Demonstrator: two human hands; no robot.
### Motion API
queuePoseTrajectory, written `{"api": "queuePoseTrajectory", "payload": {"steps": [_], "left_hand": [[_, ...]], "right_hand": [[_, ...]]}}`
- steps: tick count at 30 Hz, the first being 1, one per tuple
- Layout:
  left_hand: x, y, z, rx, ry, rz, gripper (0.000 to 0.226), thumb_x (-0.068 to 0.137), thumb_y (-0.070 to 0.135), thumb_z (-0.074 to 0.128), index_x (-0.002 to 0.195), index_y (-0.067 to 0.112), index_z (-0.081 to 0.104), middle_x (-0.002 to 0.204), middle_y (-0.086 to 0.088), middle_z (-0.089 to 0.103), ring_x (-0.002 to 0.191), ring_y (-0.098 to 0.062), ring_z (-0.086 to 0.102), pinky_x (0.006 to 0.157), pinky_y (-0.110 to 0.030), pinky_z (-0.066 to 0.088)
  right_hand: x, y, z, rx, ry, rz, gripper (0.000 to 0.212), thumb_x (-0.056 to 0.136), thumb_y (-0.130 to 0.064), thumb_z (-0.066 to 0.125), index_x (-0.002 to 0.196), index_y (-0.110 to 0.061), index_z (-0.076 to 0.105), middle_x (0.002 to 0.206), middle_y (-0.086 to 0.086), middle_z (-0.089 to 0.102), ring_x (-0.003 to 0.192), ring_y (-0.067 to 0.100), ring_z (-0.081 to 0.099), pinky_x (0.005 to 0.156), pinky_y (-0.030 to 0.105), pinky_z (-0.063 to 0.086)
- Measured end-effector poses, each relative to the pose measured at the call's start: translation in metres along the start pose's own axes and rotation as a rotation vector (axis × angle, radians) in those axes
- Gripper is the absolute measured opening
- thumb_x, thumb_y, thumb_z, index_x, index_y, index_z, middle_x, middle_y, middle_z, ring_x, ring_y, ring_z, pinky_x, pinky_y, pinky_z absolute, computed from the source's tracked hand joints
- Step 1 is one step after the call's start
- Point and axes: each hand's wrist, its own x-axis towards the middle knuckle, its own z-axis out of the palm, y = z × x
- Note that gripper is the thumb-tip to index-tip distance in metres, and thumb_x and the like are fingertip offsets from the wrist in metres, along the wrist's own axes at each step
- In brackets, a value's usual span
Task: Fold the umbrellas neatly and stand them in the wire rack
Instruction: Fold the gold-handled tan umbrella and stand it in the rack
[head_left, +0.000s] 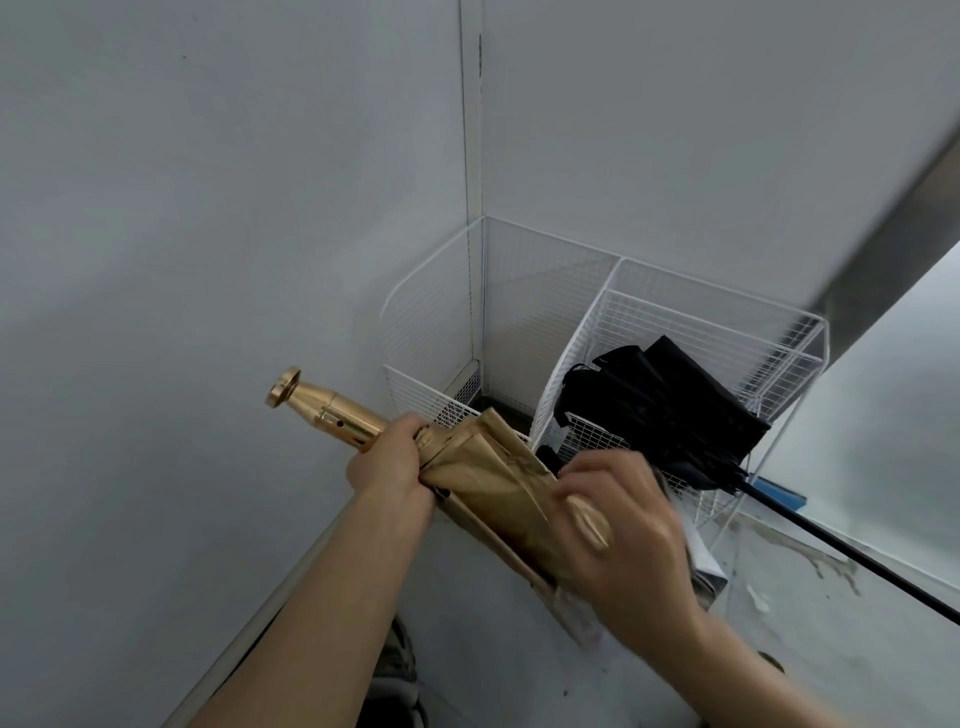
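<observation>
Pleats of the gold fabric umbrella are threatening to spring loose between my left hand, clamping its neck, and my right hand, curling round them.

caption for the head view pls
Left hand and right hand hold a gold umbrella by the wire rack holding a black umbrella.

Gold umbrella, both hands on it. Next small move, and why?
Probably twist the right hand round the gold umbrella to wind its canopy tighter, while the left hand holds it by the handle end. The fabric lies in loose, uneven folds, so it does not look neat enough yet for the wire rack, where a black umbrella already sits.
</observation>
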Motion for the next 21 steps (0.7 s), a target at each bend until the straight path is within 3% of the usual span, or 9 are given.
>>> {"api": "queuePoseTrajectory", "payload": {"steps": [2,4,7,10,13,15,17,19,21], "left_hand": [[0.001,0.002,-0.001,-0.064,0.021,-0.017,0.019,0.073,-0.003,0.067,0.086,0.006,0.057,0.077,-0.012,0.061,0.059,-0.022,0.062,0.065,-0.038,0.058],[0.004,0.002,-0.003,-0.091,-0.008,-0.044,0.026,0.068,0.0,0.068,0.092,0.007,0.059,0.083,-0.013,0.064,0.067,-0.025,0.066,0.076,-0.049,0.06],[0.002,-0.001,-0.002,-0.077,-0.051,-0.106,0.035,0.064,0.004,0.071,0.097,0.009,0.062,0.09,-0.015,0.068,0.082,-0.032,0.073,0.074,-0.06,0.057],[-0.013,-0.003,0.002,-0.01,-0.114,-0.162,0.014,0.077,0.004,0.068,0.089,0.006,0.062,0.085,-0.018,0.067,0.082,-0.034,0.072,0.075,-0.057,0.058],[-0.021,-0.01,0.005,0.023,-0.233,-0.193,0.012,0.084,0.002,0.065,0.075,0.004,0.059,0.067,-0.015,0.064,0.058,-0.027,0.066,0.063,-0.041,0.06],[-0.025,-0.014,0.006,0.068,-0.299,-0.147,0.011,0.081,0.003,0.07,0.077,0.005,0.06,0.066,-0.014,0.066,0.054,-0.024,0.067,0.06,-0.039,0.06],[-0.023,-0.015,0.006,0.11,-0.388,-0.082,0.02,0.075,0.011,0.079,0.086,0.006,0.063,0.077,-0.015,0.069,0.067,-0.027,0.07,0.074,-0.043,0.061],[-0.025,-0.012,0.005,0.154,-0.522,-0.02,0.052,0.061,0.025,0.09,0.101,0.005,0.063,0.097,-0.022,0.069,0.092,-0.035,0.07,0.091,-0.05,0.056],[-0.028,-0.012,0.004,0.195,-0.633,0.047,0.074,0.052,0.03,0.095,0.111,0.005,0.059,0.105,-0.021,0.066,0.106,-0.038,0.067,0.095,-0.05,0.054]], "right_hand": [[-0.014,-0.009,0.006,0.048,-0.111,-0.15,0.008,0.088,-0.014,0.068,0.083,-0.011,0.072,0.091,-0.002,0.065,0.084,0.015,0.062,0.072,0.027,0.051],[-0.03,-0.009,0.018,-0.027,-0.241,-0.216,0.013,0.088,-0.017,0.069,0.099,-0.014,0.073,0.104,-0.002,0.067,0.096,0.015,0.064,0.079,0.028,0.053],[-0.039,-0.001,0.028,-0.355,-0.422,-0.138,0.071,0.077,-0.042,0.068,0.14,-0.013,0.05,0.148,0.002,0.049,0.137,0.02,0.044,0.109,0.038,0.036],[-0.028,0.005,0.025,-0.487,-0.499,-0.031,0.099,0.069,-0.054,0.074,0.149,-0.01,0.036,0.155,0.007,0.041,0.142,0.024,0.04,0.109,0.046,0.028],[-0.014,0.008,0.018,-0.551,-0.514,0.114,0.094,0.062,-0.055,0.079,0.14,-0.014,0.046,0.129,0.001,0.063,0.113,0.022,0.064,0.092,0.038,0.049],[-0.006,0.006,0.013,-0.52,-0.58,0.248,0.081,0.069,-0.053,0.072,0.139,-0.026,0.043,0.119,-0.008,0.063,0.105,0.018,0.064,0.078,0.032,0.047],[-0.002,0.009,0.011,-0.408,-0.657,0.396,0.063,0.073,-0.049,0.068,0.13,-0.032,0.045,0.111,-0.01,0.063,0.101,0.017,0.062,0.072,0.03,0.041],[0.001,0.01,0.009,-0.319,-0.66,0.501,0.051,0.071,-0.047,0.07,0.114,-0.029,0.049,0.095,-0.008,0.063,0.088,0.017,0.062,0.069,0.032,0.045],[0.004,0.009,0.006,-0.294,-0.637,0.553,0.045,0.07,-0.047,0.07,0.104,-0.025,0.05,0.084,-0.007,0.06,0.078,0.017,0.059,0.065,0.033,0.046]]}}
